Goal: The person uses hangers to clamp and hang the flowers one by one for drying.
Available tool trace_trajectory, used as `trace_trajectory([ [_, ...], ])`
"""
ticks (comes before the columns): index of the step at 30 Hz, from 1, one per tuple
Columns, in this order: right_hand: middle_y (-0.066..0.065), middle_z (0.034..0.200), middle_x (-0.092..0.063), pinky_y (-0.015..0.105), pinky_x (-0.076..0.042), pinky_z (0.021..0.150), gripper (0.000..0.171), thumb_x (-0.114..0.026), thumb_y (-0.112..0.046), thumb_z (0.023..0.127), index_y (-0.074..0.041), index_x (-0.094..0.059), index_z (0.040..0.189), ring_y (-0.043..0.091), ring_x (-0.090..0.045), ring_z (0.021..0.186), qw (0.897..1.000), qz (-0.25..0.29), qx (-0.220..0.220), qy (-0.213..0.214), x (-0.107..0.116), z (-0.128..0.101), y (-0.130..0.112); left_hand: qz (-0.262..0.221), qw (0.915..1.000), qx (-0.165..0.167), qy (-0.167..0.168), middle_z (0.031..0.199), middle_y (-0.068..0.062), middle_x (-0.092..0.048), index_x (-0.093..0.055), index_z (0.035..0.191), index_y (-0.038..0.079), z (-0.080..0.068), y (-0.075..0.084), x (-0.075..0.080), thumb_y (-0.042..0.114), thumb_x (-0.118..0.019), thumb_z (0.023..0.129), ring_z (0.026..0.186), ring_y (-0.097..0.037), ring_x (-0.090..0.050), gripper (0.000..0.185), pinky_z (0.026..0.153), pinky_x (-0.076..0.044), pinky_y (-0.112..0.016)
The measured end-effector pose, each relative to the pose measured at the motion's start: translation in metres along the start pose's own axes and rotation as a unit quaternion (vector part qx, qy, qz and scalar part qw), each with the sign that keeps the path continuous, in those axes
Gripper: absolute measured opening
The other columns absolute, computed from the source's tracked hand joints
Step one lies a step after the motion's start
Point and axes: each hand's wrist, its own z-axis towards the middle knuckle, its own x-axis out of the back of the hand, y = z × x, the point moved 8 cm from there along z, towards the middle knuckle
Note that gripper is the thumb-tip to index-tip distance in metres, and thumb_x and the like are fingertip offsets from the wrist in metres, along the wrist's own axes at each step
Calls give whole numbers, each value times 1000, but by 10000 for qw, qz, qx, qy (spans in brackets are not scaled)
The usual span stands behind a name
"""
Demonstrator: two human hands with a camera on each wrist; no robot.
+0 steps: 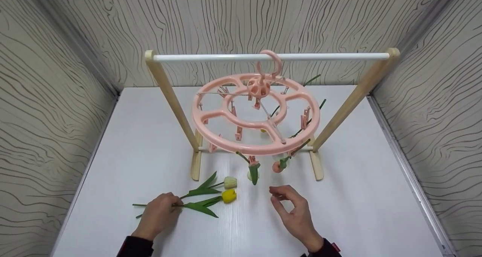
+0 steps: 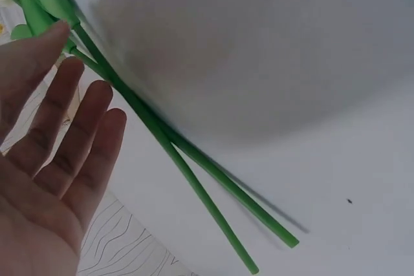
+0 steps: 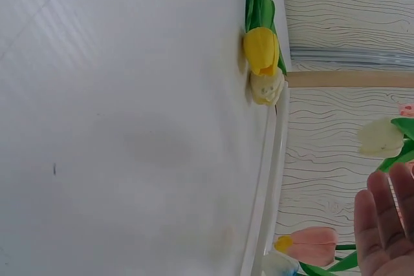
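A yellow tulip (image 1: 229,196) and a white tulip (image 1: 230,182) lie side by side on the table, their stems (image 2: 149,121) crossing. My left hand (image 1: 161,212) is over these stems, thumb and fingertips pinching at the base of the leaves; I cannot tell whether it holds one stem or both. Before the hanger, my right hand (image 1: 295,212) is raised with nothing in it, thumb and forefinger curved with a gap between the tips. Just beyond it, a pink tulip (image 1: 278,167) and another white tulip (image 3: 380,138) hang head down from the round pink clip hanger (image 1: 256,150).
The hanger hooks over the white rod (image 1: 211,57) of a wooden stand (image 1: 340,104). Several pink clips (image 1: 239,133) dangle from its rings. More green stems (image 1: 312,79) show on its right side. Patterned walls (image 1: 241,20) enclose the white table (image 1: 150,136).
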Motion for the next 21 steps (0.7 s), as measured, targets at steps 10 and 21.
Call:
trace_trajectory([
  [10, -9, 105, -76, 20, -61, 83, 33, -75, 2, 94, -24, -76, 114, 14, -74, 96, 9996, -59, -238, -102, -3, -5, 7, 800, 9948, -578, 248, 83, 4, -72, -83, 86, 14, 0, 8, -4, -1, -85, 81, 82, -15, -70, 16, 74, -64, -32],
  [21, -13, 103, -75, 22, -62, 82, 31, -76, -1, 94, -28, -76, 111, 4, -71, 94, 9989, -171, -162, -416, -6, -10, 2, 1023, 9797, -1302, 1130, 77, 7, -67, -80, 81, 17, -11, 37, 20, 6, -88, 79, 74, -10, -63, 14, 64, -58, -21],
])
